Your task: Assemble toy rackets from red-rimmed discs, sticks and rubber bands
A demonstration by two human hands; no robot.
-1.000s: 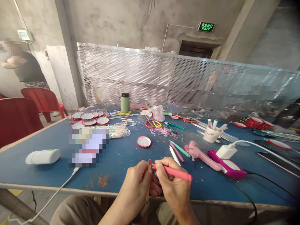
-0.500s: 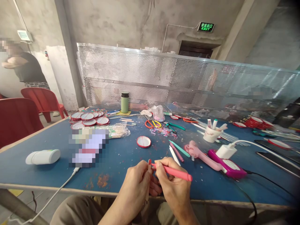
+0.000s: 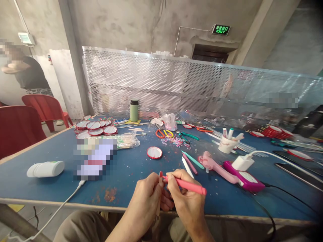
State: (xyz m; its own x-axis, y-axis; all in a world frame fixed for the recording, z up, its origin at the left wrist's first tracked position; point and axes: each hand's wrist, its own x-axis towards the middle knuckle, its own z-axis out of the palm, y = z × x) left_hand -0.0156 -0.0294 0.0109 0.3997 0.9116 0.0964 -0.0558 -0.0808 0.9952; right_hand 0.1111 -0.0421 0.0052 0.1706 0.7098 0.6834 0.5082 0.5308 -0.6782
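Observation:
My right hand (image 3: pixel 185 198) grips a coral-pink marker pen (image 3: pixel 193 187) near its tip, the barrel pointing right. My left hand (image 3: pixel 148 196) is closed around a thin pale stick (image 3: pixel 158 198) with a small red end, held upright against the pen's tip. Both hands hover over the near edge of the blue table (image 3: pixel 121 174). Just beyond them lie white, pink and teal pens (image 3: pixel 190 162) and a round red-rimmed disc (image 3: pixel 154 152).
A pink glue gun (image 3: pixel 214 165), magenta device and white charger (image 3: pixel 242 163) lie to the right. A paper cup of pens (image 3: pixel 227 144), scissors (image 3: pixel 164 133), green flask (image 3: pixel 134 110), stacked red discs (image 3: pixel 94 127) and a white bottle (image 3: pixel 45 168) stand around. A person stands far left by red chairs (image 3: pixel 17 126).

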